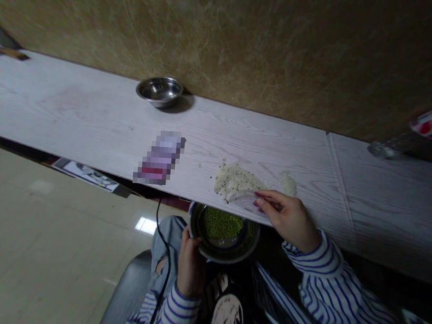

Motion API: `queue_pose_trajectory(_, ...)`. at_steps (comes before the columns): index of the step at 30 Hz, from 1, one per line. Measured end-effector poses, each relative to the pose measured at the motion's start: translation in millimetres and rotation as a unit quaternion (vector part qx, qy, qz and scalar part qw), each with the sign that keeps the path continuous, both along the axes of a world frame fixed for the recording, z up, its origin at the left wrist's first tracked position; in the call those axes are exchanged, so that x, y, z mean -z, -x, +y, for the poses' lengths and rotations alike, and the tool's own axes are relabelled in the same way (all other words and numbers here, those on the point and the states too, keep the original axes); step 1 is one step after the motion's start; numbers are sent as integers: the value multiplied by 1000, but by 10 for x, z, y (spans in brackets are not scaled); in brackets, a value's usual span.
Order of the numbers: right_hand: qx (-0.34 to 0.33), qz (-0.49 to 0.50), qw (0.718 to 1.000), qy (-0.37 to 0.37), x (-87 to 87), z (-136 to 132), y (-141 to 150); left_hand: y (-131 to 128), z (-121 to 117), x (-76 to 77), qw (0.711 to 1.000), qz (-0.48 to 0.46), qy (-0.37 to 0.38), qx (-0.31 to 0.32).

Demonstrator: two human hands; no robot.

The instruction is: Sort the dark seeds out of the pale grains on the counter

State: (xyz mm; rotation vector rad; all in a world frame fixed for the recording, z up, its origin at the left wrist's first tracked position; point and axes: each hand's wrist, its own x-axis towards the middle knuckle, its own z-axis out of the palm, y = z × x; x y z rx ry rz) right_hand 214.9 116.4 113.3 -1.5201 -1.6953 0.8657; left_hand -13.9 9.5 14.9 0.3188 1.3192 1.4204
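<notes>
My left hand [191, 259] grips the near left rim of a metal bowl [246, 250] below the table's front edge. Green beans [223, 223], like mung beans, lie inside it, with a few pale grains near them. Between the thumb and fingers of my right hand [289, 217] is a clear plastic protractor [243, 198], held low against the tabletop. Its curved edge is beside a pile of white grains [237, 180], like rice, with dark specks mixed in. A smaller white pile [287, 183] sits just beyond my right hand.
An empty steel bowl [160, 95] stands near the wall. A blurred-out phone-like object [160, 158] lies left of the grains on the pale wooden table [93, 119]. At the right is a clear bottle [406, 140] with a red label. A black cable [168, 257] hangs over my leg.
</notes>
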Motion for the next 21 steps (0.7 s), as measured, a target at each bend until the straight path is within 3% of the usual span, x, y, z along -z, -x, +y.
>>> queue_pose_trajectory(9, 19, 4, 1000, -5, 48, -57, -20, -9, -1, -19, 998, -48, 33, 7)
queue_pose_trajectory(21, 4, 28, 999, 26, 105, 9, 59, 5, 0, -64, 999, -30, 34, -5)
